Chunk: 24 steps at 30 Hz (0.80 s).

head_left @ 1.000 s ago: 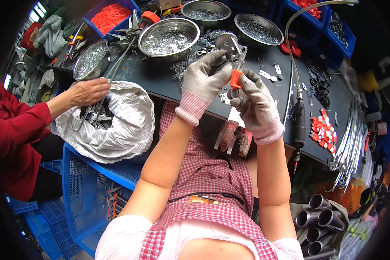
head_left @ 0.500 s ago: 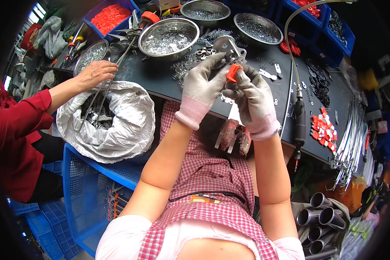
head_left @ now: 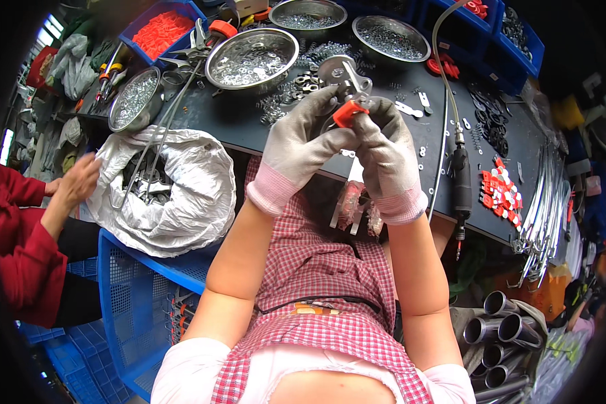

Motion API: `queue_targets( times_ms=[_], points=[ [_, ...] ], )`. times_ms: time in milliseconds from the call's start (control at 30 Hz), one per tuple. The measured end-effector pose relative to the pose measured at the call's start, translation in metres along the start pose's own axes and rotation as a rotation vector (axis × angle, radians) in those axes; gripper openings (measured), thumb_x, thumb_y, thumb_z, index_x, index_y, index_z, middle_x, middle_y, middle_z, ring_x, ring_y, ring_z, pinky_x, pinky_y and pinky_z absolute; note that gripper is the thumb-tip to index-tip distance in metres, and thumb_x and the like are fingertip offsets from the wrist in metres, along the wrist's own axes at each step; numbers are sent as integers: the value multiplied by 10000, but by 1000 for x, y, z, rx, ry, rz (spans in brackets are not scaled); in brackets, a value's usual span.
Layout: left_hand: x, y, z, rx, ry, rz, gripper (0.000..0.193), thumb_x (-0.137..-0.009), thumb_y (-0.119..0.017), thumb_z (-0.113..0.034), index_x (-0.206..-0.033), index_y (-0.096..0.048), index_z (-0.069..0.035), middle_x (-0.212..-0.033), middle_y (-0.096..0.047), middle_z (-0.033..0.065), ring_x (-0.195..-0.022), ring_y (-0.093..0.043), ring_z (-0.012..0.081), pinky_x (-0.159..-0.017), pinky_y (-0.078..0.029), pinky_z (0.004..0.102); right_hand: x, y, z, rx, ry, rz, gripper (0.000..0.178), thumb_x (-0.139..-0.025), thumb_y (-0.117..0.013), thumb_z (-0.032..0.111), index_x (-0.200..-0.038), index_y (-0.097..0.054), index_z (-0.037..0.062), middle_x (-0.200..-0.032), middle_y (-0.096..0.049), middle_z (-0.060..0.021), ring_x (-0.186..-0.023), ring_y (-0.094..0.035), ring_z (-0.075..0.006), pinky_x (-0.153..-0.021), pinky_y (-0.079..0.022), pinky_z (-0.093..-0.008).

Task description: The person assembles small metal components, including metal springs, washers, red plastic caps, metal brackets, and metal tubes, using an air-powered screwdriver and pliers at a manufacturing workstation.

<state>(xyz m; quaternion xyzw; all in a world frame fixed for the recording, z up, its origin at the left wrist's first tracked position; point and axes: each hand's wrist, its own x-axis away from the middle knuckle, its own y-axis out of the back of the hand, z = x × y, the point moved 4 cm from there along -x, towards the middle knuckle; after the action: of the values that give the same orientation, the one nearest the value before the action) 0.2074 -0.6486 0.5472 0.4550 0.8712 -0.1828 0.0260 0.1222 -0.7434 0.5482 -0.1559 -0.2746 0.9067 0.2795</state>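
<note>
Both my hands wear pale gloves with pink cuffs and meet in front of me over the near table edge. My left hand (head_left: 301,143) is closed round the lower part of a metal fitting (head_left: 349,75) with a round disc and a forked bracket on top. A red plastic piece (head_left: 349,114) sits at the near end of this fitting. Against the red piece press the thumb and bent fingers of my right hand (head_left: 388,160). Where the red piece joins the metal is hidden by my fingers. Below my hands stands an upright metal holder (head_left: 352,202) wrapped in reddish material.
Steel bowls (head_left: 252,59) of small parts and blue bins (head_left: 161,30) stand along the back. A power screwdriver (head_left: 461,182) hangs at right, near red-and-white pieces (head_left: 500,193) and metal rods (head_left: 542,222). At left, a co-worker's hand (head_left: 81,178) is beside a white sack (head_left: 202,182).
My hands have shifted slightly left with the fitting, and the red piece now faces more toward me. The co-worker's hand has left the long rods and drawn back left of the sack.
</note>
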Motion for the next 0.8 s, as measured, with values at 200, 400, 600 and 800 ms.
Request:
queue_targets(
  times_ms=[200,400,600,800],
  points=[
    [42,49,-31,-118,-66,-191,675,-764,-768,-134,-1314,-420,47,-1181,-572,101,-1062,-557,143,-912,-451,269,-15,40,34,747,-160,91,208,-880,-571,140,-1034,-602,5,-865,-613,-12,-776,-557,-80,-728,-454,-225],
    [60,74,-54,-289,-168,-308,669,-754,-758,-83,-1315,-420,54,-1183,-582,106,-1063,-578,168,-935,-437,277,-72,104,37,1608,-139,0,257,-831,-590,225,-929,-648,-5,-920,-669,-181,-872,-647,-282,-800,-482,-345],
    [87,101,-50,-506,-91,-386,628,-768,-740,-69,-1311,-439,31,-1172,-582,114,-1042,-588,180,-899,-469,284,-78,132,66,2203,-639,-252,240,-793,-599,97,-1005,-681,19,-1042,-652,-190,-989,-640,-295,-836,-518,-365],
    [76,102,-32,-288,29,-276,640,-743,-757,-101,-1307,-467,-14,-1110,-613,132,-1013,-602,188,-865,-485,281,-56,168,35,2493,-659,77,198,-735,-652,86,-911,-691,3,-1010,-652,-212,-972,-646,-274,-819,-528,-339]
  ],
)
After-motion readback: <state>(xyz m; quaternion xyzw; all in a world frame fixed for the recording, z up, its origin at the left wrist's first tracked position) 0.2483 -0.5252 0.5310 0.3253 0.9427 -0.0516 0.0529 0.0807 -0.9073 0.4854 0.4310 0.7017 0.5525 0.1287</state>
